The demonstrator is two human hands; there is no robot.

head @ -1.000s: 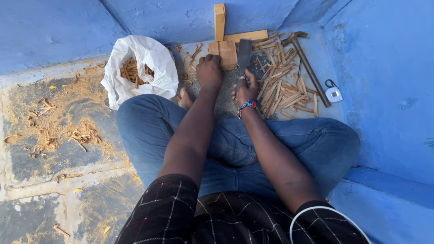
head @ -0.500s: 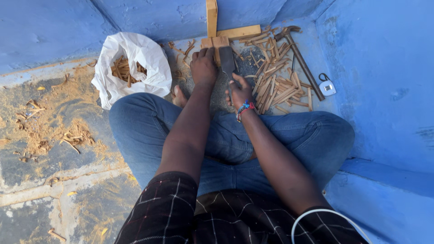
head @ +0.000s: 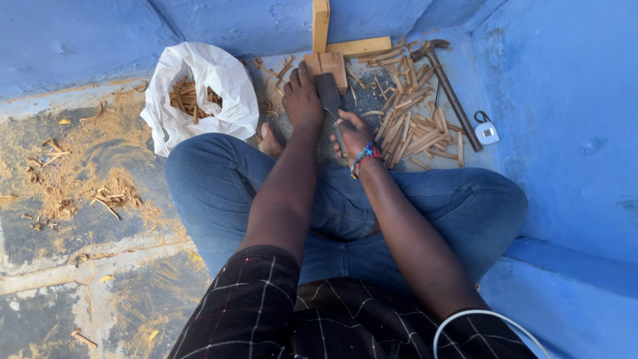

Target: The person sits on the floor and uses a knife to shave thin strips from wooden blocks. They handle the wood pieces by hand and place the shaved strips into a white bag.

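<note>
On the floor before our crossed legs, our left hand [head: 302, 100] presses, fingers together, on a small wooden block [head: 327, 66], as half a second ago. Our right hand [head: 352, 133] grips a dark blade [head: 329, 93] touching the block, now slightly nearer it. Wood strips [head: 412, 129] lie beside.

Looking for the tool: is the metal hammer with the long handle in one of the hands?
No, the metal hammer lies on the floor beside the wood strips.
</note>
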